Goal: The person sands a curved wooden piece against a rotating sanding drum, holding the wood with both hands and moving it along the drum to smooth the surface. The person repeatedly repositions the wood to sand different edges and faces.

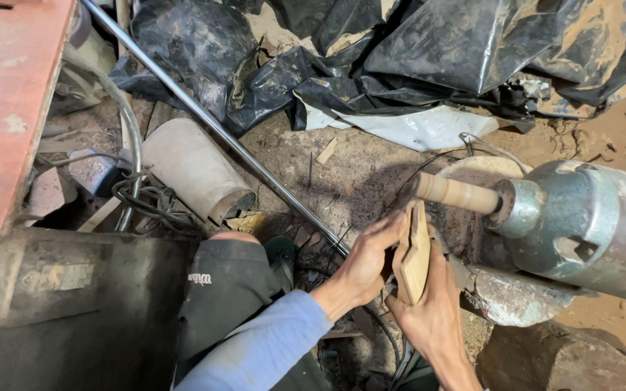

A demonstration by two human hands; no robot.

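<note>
Nearest to you, your right hand (435,318) comes up from the bottom edge and closes around the lower part of a small flat wooden piece (414,255), the palm behind it and the thumb along its side. Your left hand (366,264), coming from the blue sleeve (266,351), pinches the same piece on its left edge with fingers pressed together. So both hands grip the wood, and it stands almost upright between them, its top just under the tip of the wooden spindle (456,193).

That spindle sticks out of the grey metal motor housing (585,221) on the right. I judge that the wood is brought to the spindle but the shaping is at an early stage: the piece keeps a rough, angular outline, and I cannot tell if it touches the spindle already. Whether the machine turns is also not visible.

Your knee in dark trousers (222,286) rests beside the left arm. Further away a long steel rod (219,127) crosses the dirt floor diagonally, with a grey pipe section (193,170) and tangled cables (146,195) beside it. At the far side lie crumpled black plastic sheets (429,43).
</note>
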